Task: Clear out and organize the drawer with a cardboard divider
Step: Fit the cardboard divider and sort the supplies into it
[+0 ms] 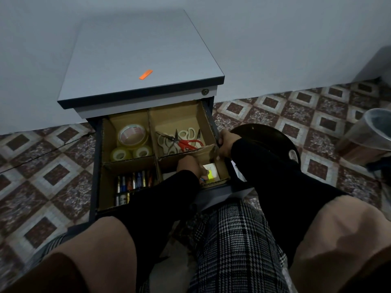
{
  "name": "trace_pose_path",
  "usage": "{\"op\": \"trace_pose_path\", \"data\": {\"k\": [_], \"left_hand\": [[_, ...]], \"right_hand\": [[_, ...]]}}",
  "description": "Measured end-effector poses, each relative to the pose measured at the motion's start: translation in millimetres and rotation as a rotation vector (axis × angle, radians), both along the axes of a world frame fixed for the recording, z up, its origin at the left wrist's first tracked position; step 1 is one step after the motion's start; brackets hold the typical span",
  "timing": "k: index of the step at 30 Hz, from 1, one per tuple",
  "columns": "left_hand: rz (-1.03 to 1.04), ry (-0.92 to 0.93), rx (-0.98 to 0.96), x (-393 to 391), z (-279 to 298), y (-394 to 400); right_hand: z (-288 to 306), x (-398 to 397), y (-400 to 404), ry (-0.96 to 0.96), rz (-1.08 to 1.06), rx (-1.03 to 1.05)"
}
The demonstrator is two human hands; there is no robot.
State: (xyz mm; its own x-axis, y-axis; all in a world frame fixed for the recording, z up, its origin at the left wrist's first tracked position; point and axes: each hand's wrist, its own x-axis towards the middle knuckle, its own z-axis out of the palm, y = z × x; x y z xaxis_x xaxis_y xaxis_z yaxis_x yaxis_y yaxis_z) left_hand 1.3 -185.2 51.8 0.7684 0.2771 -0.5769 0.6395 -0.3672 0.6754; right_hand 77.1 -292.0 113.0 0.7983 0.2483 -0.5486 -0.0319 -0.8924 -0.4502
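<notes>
The drawer (95, 166) stands pulled out from under the grey cabinet (135, 60), and the cardboard divider (152, 132) splits it into four compartments. Far left: three tape rolls (132, 135), one big, two small just in front of it. Far right: a heap of scissors (182, 140), a red-handled pair lying on top of the pale-handled ones. Near left: batteries (132, 183) laid in rows.

Now the hands. The left hand (190, 166) is down in the near-right compartment, fingers curled at a small blue object at its fingertips, with the yellow sticky notes (211, 174) and a white pad just beside them on the right; whether it truly pinches anything, I cannot tell. The right hand (226, 144) is over at the drawer's right edge, fingers wrapped on the cardboard wall where the cross-piece meets it, gripping the divider.

On the cabinet top lies an orange strip (146, 74), well away from both hands. Right of the drawer sits a dark round stool (264, 134), and farther right a clear plastic bin (368, 132) on the patterned tile floor (42, 166).
</notes>
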Motion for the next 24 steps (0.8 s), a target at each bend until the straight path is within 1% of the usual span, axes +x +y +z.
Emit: {"op": "trace_pose_path", "data": {"k": [8, 11, 14, 15, 18, 21, 24], "left_hand": [[0.026, 0.023, -0.051, 0.7, 0.8, -2.4], [0.021, 0.005, 0.064, -3.9, 6.8, -5.5], [0.024, -0.013, 0.093, -6.1, 8.5, -5.7], [0.031, -0.014, 0.078, -5.2, 7.7, -5.0], [0.076, 0.005, -0.112, -5.9, 12.0, -3.5], [0.055, -0.023, -0.110, -12.3, 24.6, 1.2], [0.048, -0.119, -0.096, -19.2, 35.6, 10.6]], "right_hand": [[-1.4, -0.5, -0.6, -0.025, 0.012, -0.015], [-0.3, -2.1, 0.2, -0.060, 0.049, -0.067], [-4.2, -0.4, 0.0, -0.069, 0.043, -0.071], [-4.1, -0.8, 0.3, -0.076, 0.032, -0.060], [-2.8, -1.6, 0.9, -0.098, 0.043, -0.062], [1.0, -4.8, 2.6, -0.112, 0.039, -0.054], [5.2, -10.8, 3.9, -0.102, 0.051, -0.112]]}}
